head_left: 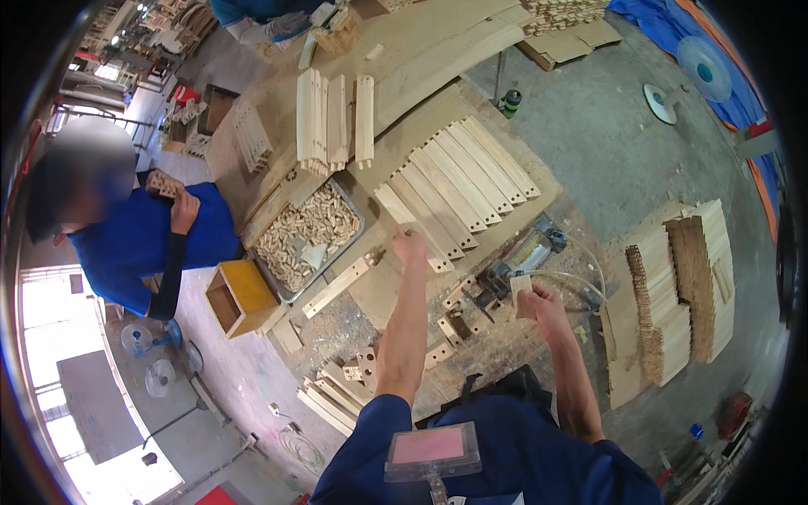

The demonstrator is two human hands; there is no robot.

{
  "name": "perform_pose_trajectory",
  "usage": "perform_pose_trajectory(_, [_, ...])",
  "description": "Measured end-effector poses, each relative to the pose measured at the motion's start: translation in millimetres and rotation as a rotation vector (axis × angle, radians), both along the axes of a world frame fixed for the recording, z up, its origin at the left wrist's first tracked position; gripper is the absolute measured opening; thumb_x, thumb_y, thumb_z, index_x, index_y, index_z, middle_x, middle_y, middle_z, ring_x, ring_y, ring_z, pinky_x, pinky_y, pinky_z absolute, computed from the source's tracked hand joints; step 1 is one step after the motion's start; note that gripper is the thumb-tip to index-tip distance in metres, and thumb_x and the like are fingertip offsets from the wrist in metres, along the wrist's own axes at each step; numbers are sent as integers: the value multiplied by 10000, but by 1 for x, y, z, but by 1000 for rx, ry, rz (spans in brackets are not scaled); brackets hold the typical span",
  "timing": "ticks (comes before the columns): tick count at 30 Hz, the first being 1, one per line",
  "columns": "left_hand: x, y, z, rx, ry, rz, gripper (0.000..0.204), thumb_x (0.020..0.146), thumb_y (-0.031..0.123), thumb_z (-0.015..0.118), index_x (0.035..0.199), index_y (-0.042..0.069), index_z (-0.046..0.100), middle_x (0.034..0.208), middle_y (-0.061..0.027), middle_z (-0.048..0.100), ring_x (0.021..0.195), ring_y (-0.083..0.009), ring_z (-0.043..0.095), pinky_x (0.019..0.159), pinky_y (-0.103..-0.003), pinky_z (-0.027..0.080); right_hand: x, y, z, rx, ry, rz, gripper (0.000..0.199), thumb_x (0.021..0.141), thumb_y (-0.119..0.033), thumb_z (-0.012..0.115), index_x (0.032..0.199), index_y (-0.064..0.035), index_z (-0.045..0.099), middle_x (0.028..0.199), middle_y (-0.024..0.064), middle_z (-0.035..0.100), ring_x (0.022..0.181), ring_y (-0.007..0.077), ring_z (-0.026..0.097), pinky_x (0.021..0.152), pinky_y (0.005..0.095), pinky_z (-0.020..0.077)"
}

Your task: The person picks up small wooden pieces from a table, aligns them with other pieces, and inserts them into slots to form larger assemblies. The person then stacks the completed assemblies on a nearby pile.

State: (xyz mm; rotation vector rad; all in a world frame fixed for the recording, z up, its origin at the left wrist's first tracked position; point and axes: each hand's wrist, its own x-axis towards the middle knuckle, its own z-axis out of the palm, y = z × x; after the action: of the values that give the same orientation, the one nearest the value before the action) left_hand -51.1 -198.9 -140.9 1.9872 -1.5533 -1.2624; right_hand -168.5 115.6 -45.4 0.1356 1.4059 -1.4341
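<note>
My left hand [410, 245] reaches over the left end of a row of pale wooden slats [463, 181]. Its fingers are drawn together at the nearest slat, and what they pinch, if anything, is hidden. My right hand [547, 311] grips a small flat wooden block [522, 295] beside a clamp-like machine [498, 279]. Dark holes show at the near ends of the slats. Left of my left hand stands a metal tray [358, 234] heaped with wooden dowels [307, 227]. A single drilled slat [337, 286] lies below the tray.
A co-worker in blue [151, 236] stands at the left, holding a drilled wooden block [163, 183]. Near them is a yellow box [244, 295]. Upright slats [311, 118] stand behind the tray. Stacked boards [665, 311] lie at right; a hose [581, 278] loops by the machine.
</note>
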Motion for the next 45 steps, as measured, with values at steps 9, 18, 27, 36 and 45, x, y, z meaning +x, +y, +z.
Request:
perform_pose_trajectory(9, [132,12,53,-610,-696,-291,666,834,189,672,1444,90,422,1445,-184,447,1310,-384,430,1066,-498,372,-5,12,3,44,29,-1,273,955,-152,624,1194,-25,660,996,30,701,873,118,674,753,287,538])
perform_pose_trajectory(18, [210,-5,73,-540,-678,-581,480,819,85,635,1286,54,528,1321,-202,502,1268,-346,485,981,-490,423,18,40,18,-74,147,22,261,957,-129,593,1173,4,654,995,59,703,861,140,679,754,288,535])
perform_pose_trajectory(27, [197,16,69,-493,-791,-432,298,855,159,617,1129,50,580,1132,-154,615,1090,-346,586,871,-472,451,54,106,30,4,169,-18,283,967,-148,576,1176,32,640,980,82,705,833,157,681,741,289,534])
perform_pose_trajectory(36, [205,14,58,-563,-741,-308,331,843,193,605,1147,62,586,1107,-142,624,1077,-332,580,879,-487,429,88,135,48,103,198,7,277,966,-128,575,1170,48,637,999,99,703,856,179,685,754,299,541])
perform_pose_trajectory(45, [239,-2,55,-642,-723,-625,317,802,153,647,1111,86,635,1105,-133,606,1121,-317,537,928,-475,418,119,94,35,75,131,-17,281,985,-110,538,1193,64,611,1047,134,688,914,238,698,823,357,577])
